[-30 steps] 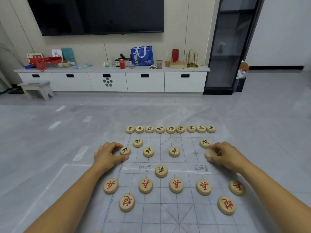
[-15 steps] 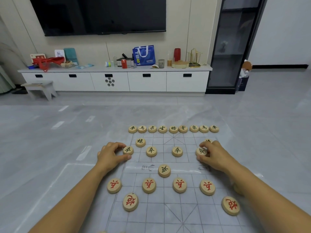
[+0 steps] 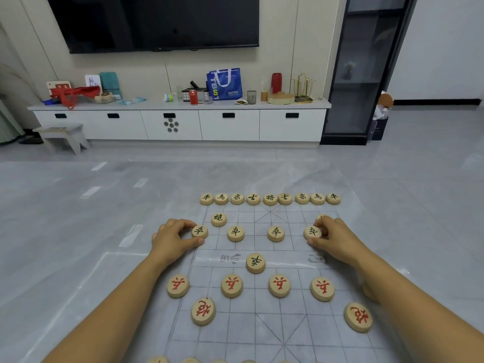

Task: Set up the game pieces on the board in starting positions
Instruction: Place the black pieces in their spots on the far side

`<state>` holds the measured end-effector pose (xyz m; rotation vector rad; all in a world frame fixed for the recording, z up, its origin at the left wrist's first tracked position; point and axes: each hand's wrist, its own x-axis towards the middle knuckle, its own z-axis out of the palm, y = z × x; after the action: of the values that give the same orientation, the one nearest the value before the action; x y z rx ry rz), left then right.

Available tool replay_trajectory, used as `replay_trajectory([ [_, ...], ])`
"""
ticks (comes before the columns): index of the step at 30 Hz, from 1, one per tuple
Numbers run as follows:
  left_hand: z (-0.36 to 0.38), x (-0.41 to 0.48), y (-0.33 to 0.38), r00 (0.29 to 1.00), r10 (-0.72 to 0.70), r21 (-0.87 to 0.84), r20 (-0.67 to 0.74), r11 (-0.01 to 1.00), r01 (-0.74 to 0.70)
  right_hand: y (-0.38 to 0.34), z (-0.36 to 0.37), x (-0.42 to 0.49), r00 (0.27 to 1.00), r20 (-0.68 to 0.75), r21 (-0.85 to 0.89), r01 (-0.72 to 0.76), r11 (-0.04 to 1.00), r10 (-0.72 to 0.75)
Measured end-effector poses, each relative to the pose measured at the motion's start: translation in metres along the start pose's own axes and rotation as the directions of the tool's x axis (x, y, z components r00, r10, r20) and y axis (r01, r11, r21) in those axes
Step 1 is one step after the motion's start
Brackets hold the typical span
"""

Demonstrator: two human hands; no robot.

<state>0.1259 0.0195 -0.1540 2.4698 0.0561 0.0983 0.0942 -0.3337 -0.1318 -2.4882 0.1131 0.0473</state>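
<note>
**Both Hands on the Pawn Row**

Red-lettered pieces [image 3: 231,285] stand nearest on the board [image 3: 262,326], which lies on the floor. A stray dark-lettered piece [image 3: 255,262] sits mid-board. Beyond it, the left hand [image 3: 172,239] pinches the left pawn [image 3: 199,231] in its fingers, and the right hand [image 3: 337,239] pinches the right pawn [image 3: 312,232]. A back row [image 3: 270,198] of nine lines the far edge.

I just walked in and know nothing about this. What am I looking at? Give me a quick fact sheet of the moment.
Board: clear gridded sheet on the grey floor
Far row: nine dark-lettered discs in a line
Left hand: pinches the left-edge disc
Right hand: pinches the right-side disc
Mid-board: one stray disc, alone between the two sides
Near side: red-lettered discs, one partly hidden under the right arm
</note>
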Motion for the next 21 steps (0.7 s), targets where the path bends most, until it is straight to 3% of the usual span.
replay_trajectory([
  [21,0.0016,0.0009,-0.0009,1.0,-0.002,0.01,-0.01,1.0,0.002,0.0007,0.0057,-0.0008,0.997,-0.079,0.034,0.015,0.999,-0.013],
])
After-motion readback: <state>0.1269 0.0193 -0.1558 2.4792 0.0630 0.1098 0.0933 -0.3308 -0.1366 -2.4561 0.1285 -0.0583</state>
